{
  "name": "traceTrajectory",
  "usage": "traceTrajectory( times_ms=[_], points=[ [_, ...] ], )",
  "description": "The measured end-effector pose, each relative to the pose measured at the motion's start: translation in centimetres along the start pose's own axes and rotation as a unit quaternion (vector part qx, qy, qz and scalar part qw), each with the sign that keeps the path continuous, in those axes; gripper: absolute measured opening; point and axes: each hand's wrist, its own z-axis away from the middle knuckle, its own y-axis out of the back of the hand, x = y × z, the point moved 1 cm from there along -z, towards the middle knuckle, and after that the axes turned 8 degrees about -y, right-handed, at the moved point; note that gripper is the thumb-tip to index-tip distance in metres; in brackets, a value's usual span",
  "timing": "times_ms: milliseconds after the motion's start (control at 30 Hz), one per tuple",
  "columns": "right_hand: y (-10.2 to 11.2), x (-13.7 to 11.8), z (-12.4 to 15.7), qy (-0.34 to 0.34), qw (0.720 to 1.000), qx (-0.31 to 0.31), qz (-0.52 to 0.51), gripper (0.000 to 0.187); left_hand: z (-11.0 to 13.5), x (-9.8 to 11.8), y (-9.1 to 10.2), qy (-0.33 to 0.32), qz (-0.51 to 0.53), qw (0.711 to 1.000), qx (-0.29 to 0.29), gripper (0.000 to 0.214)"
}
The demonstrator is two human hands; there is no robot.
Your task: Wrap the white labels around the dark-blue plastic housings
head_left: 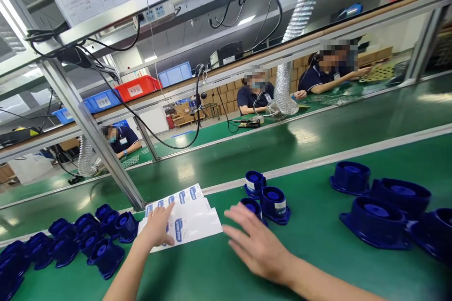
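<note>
Now, right hand (259, 244) splayed, left hand (157, 228) outstretched

The left hand (158, 228) and the right hand (256, 244) are bare, as are both slim forearms, uncovered down to the picture's lower edge.

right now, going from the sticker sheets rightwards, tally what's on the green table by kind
white sticker-sheet pile under the left hand: 1
small blue round plastic parts just past the right hand: 3
large blue flanged plastic housings on the right: 4, the last cut off by the frame edge
total: 8
</note>
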Motion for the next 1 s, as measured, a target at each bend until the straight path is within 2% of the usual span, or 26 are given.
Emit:
traceTrajectory(
  times_ms=[67, 133, 200, 233, 333, 433, 533, 633, 767, 900, 1000],
  points=[
    [-1.4, -2.5, -0.1, 0.087, 0.993, -0.065, -0.036, 0.039, -0.2, -0.5, -0.4, 0.006, -0.011, 1.0, -0.013, 0.129],
    [-3.6, -4.3, -0.7, 0.118, 0.985, -0.11, -0.067, 0.03, -0.4, -0.5, -1.0, 0.01, -0.023, 1.0, -0.016, 0.131],
    [-6.6, -5.4, -2.2, 0.094, 0.986, -0.12, -0.07, 0.022, -0.5, -0.1, -1.4, 0.015, -0.038, 0.999, -0.011, 0.132],
    [-8.2, -5.7, -3.3, 0.062, 0.989, -0.122, -0.06, 0.021, -0.4, 0.0, -1.5, 0.018, -0.047, 0.999, -0.007, 0.132],
    [-12.7, -6.3, -7.0, -0.011, 0.991, -0.134, -0.016, 0.027, -0.1, 0.6, -1.8, 0.025, -0.077, 0.997, 0.002, 0.128],
    [-15.4, -6.4, -9.7, -0.039, 0.987, -0.156, 0.02, 0.029, 0.4, 0.7, -2.0, 0.028, -0.112, 0.993, 0.007, 0.119],
    [-16.3, -5.9, -10.6, -0.064, 0.982, -0.171, 0.055, 0.026, 0.2, -0.5, -2.4, 0.019, -0.138, 0.99, -0.006, 0.109],
    [-16.4, -5.2, -10.5, -0.079, 0.98, -0.171, 0.066, 0.02, -1.2, -3.0, -3.6, -0.009, -0.18, 0.984, -0.004, 0.103],
    [-16.7, -3.9, -9.9, -0.108, 0.981, -0.159, 0.023, 0.009, -2.9, -5.9, -5.6, -0.007, -0.18, 0.982, 0.053, 0.103],
    [-16.4, -2.4, -8.8, -0.195, 0.972, -0.124, -0.04, 0.013, -3.6, -6.7, -6.7, 0.059, -0.203, 0.976, 0.058, 0.109],
    [-15.5, -2.0, -8.4, -0.25, 0.962, -0.081, -0.076, 0.013, -3.5, -6.6, -7.1, 0.053, -0.23, 0.969, 0.071, 0.109]
  ],
)
